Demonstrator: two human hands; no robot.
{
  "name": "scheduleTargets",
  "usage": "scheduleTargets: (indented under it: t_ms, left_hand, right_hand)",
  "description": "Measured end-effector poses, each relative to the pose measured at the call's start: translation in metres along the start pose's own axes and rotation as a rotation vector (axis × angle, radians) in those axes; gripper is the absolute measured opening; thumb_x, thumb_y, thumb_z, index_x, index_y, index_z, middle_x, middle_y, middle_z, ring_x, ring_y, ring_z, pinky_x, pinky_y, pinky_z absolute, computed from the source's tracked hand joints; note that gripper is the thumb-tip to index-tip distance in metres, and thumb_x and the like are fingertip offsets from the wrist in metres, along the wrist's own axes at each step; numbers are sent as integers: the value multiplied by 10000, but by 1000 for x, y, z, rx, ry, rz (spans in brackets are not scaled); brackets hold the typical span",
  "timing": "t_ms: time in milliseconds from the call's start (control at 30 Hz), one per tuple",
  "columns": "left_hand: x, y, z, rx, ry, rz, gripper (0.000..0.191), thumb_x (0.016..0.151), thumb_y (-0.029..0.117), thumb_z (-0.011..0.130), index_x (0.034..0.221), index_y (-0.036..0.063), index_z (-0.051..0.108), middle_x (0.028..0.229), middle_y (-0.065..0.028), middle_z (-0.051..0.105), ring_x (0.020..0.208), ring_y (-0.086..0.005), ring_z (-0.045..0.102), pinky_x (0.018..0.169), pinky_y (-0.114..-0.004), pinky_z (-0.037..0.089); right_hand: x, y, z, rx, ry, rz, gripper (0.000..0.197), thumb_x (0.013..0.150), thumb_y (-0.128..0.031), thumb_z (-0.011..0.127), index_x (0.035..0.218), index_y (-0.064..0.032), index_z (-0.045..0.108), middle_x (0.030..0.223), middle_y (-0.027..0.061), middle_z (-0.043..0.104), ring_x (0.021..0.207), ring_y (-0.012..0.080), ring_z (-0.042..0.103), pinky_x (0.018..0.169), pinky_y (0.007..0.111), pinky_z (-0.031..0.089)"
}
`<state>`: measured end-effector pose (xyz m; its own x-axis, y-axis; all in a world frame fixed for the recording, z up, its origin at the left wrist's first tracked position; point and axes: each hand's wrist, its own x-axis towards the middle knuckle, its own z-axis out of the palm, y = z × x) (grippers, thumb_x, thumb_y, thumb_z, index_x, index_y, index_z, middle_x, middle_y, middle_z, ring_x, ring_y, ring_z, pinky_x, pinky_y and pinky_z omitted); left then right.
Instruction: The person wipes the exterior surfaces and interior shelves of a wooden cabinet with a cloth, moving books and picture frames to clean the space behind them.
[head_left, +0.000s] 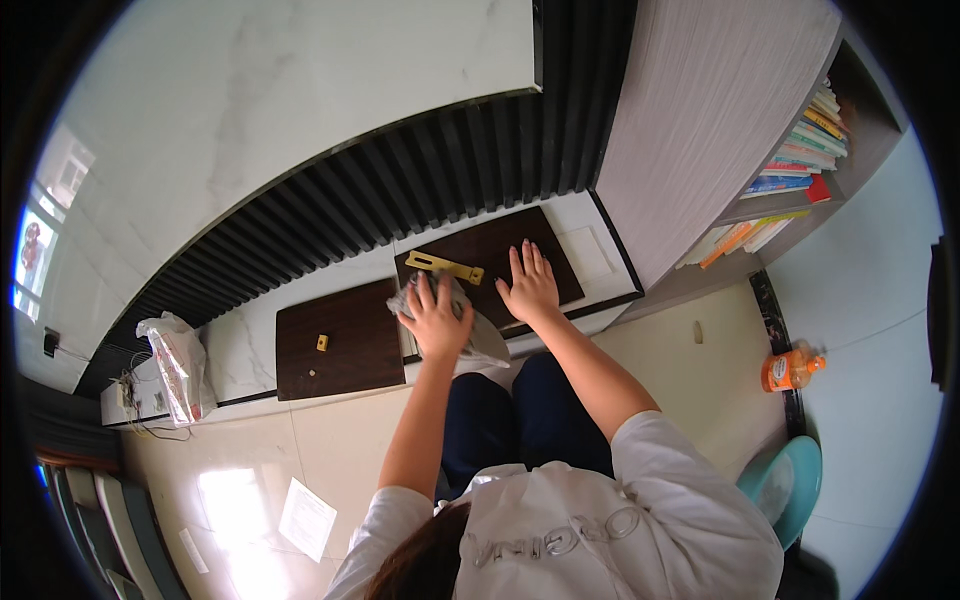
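Observation:
My left hand (436, 319) has its fingers spread over a bunched grey cloth (484, 341), which hangs over the front edge of a dark wooden board (487, 292). Flat on the right part of that board rests my right hand (531, 285), holding nothing. A gold-coloured metal hasp (442, 266) with a long slot lies between the hands, close to the left fingertips. To the left is a second dark wooden board (352, 319). On it sit a small gold-coloured metal piece (322, 343) and a tiny whitish bit (312, 373).
Both boards lie on a low marble-patterned ledge (240, 356) below black slatted panelling (360, 195). A plastic bag (176, 367) stands at the ledge's left. Bookshelves (750, 206) rise on the right, near an orange bottle (791, 370) and a teal basin (806, 480). Paper (307, 519) lies on the floor.

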<state>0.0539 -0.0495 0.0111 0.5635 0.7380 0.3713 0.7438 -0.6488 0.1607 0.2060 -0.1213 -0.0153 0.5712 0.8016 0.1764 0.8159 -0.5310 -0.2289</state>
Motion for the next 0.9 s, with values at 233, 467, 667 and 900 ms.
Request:
scheduleTargets:
  t_ms: [233, 467, 667, 900]
  left_hand:
    - [66, -47, 25, 119, 28, -24, 570, 702, 364, 568, 1225, 211, 400, 1288, -98, 341, 1175, -310, 301, 827, -570, 290]
    - [40, -36, 25, 100, 32, 109, 520, 661, 281, 569, 1157, 176, 454, 1233, -92, 379, 1136, -316, 332, 860, -574, 273]
    - [-16, -24, -3, 64, 70, 196, 544, 634, 284, 562, 1156, 168, 464, 1174, -84, 425, 1097, -300, 370, 844, -560, 266]
    - [-7, -17, -6, 63, -21, 122, 541, 639, 315, 564, 1150, 165, 466, 1193, -96, 412, 1103, -305, 361, 827, -555, 293]
  right_hand:
    - [-2, -6, -2, 19, 49, -22, 634, 826, -424, 410, 1307, -34, 276, 1366, 195, 215, 1265, 301, 210, 1027, 396, 175]
    - [-1, -3, 0, -24, 29, -4, 626, 828, -432, 399, 1304, -44, 281, 1369, 181, 220, 1268, 283, 212, 1026, 374, 179]
    - [11, -14, -15, 33, -72, 76, 733, 739, -506, 509, 1281, -46, 328, 1328, 176, 296, 1243, 290, 249, 1000, 403, 216]
    - [52, -66, -3, 75, -40, -120, 784, 692, -462, 616, 1283, -65, 289, 1350, 142, 241, 1208, 285, 287, 941, 482, 284]
